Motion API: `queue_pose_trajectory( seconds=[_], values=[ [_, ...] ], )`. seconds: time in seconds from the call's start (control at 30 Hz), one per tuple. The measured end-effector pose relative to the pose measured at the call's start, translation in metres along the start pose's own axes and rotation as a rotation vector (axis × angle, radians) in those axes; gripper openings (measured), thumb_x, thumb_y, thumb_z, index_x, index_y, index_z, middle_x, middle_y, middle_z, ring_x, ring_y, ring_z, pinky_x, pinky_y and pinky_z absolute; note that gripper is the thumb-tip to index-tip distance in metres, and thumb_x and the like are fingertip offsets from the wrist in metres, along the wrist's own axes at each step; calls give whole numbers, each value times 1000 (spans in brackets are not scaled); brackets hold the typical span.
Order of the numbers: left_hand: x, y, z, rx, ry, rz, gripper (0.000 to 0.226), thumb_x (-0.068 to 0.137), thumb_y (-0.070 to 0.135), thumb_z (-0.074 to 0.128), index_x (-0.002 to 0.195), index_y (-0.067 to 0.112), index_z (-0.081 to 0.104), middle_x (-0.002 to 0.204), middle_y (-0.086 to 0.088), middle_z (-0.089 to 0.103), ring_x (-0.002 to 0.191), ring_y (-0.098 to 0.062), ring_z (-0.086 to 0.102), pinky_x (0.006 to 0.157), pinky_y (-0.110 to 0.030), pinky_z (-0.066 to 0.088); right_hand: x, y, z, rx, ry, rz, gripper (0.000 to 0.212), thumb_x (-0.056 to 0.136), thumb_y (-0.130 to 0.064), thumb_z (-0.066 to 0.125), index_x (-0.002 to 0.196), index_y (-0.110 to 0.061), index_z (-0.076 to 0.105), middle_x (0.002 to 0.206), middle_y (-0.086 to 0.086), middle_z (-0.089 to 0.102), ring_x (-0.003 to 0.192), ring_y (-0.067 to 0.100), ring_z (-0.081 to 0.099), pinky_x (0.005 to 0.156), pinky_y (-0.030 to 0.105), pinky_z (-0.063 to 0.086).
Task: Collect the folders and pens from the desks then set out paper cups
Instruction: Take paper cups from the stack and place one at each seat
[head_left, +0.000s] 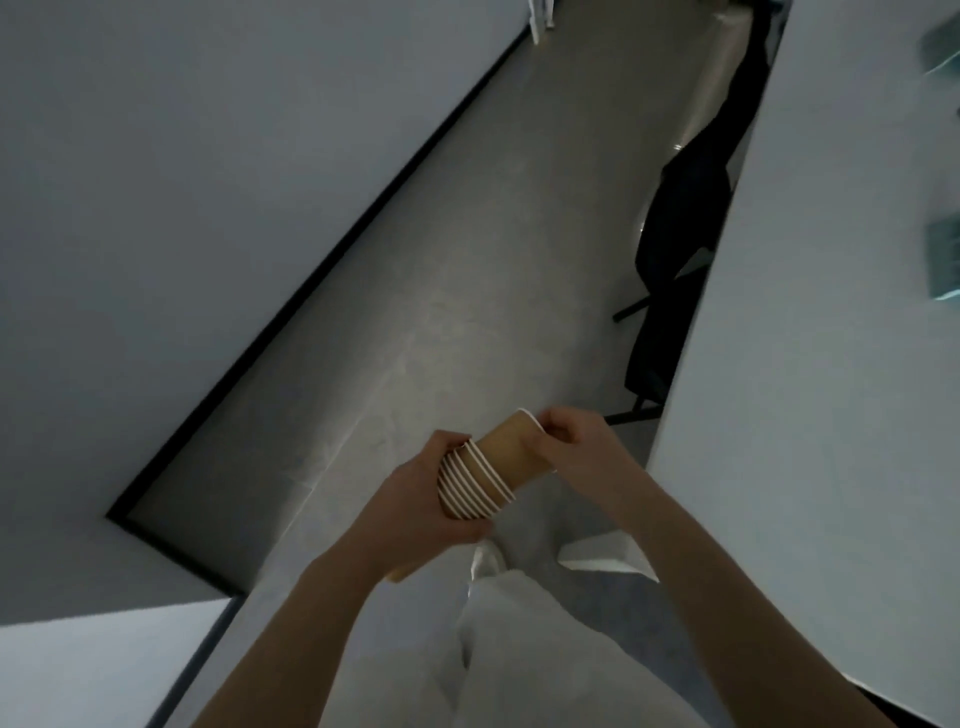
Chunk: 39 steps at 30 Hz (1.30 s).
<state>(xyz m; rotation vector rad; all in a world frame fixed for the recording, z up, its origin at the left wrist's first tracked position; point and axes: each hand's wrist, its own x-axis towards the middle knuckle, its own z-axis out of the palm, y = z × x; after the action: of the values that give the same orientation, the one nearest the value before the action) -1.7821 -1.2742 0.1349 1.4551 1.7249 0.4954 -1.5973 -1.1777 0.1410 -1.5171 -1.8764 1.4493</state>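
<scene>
Standing in an aisle, view tilted down at the grey floor (457, 291). Left hand (421, 499) curls round the rim end of a nested stack of brown paper cups (478, 480), held roughly sideways at waist level over the floor. Right hand (571, 444) pinches the base end of the outermost cup (514, 449), thumb and fingers closed on it. White surface (810, 364) just beside on the right, with blurred greenish items at its far edge. Dark chair (675, 244) tucked against it. Pale trousers (519, 649) below.
</scene>
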Motion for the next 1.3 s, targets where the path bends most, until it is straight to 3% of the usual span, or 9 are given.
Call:
queue_pose_trajectory(
  seconds=[0.17,0.33,0.47,0.63,0.77,0.97,1.13,1.3],
  values=[
    [81,18,-32,-13,-16,24,81,62,32,88,128,32,40,102,16,60,86,2,62,65,-13,52,62,-20,-37,-40,46,7,14,90,-9,55,96,-6,67,82,2,61,67,6,52,57,10,39],
    [146,33,-42,-120,-17,35,72,67,28,85,125,37,43,103,16,63,90,-5,65,71,-14,52,104,-16,-74,111,221,98,11,93,-20,56,88,-16,65,76,-3,62,73,12,58,68,26,47],
    [203,39,-60,-131,-106,80,72,65,28,87,122,35,44,103,10,63,90,-8,66,72,-24,57,137,-12,-108,180,382,182,14,94,-20,57,95,-9,65,79,2,61,68,9,55,53,13,43],
    [293,58,-91,-135,-186,154,72,64,25,88,123,31,45,104,8,64,89,1,63,69,-15,53,192,-16,-133,183,480,281,15,92,-14,57,99,-5,67,82,4,63,70,11,56,62,19,42],
    [359,77,-114,-97,-279,204,75,57,42,84,120,33,46,104,8,65,89,1,64,70,-17,55,226,-20,-143,174,575,394,18,88,-13,60,105,-9,65,94,6,68,86,19,64,74,29,48],
    [437,110,-116,-49,-369,269,66,64,27,89,115,35,48,102,9,66,87,1,65,69,-18,54,248,-12,-163,237,759,506,13,84,-10,63,94,-19,62,83,-1,63,82,21,63,73,32,50],
    [480,137,-95,-25,-400,292,68,62,27,89,113,37,46,103,9,65,88,-3,65,72,-22,54,256,21,-201,75,914,593,20,89,-18,58,108,-10,61,91,2,62,85,21,58,69,25,41],
    [516,171,-70,-18,-318,247,74,61,29,90,120,30,46,104,10,64,90,-6,64,74,-24,51,280,65,-251,-92,951,601,4,89,-11,55,92,-10,53,85,9,63,79,30,61,65,29,43]
  ],
)
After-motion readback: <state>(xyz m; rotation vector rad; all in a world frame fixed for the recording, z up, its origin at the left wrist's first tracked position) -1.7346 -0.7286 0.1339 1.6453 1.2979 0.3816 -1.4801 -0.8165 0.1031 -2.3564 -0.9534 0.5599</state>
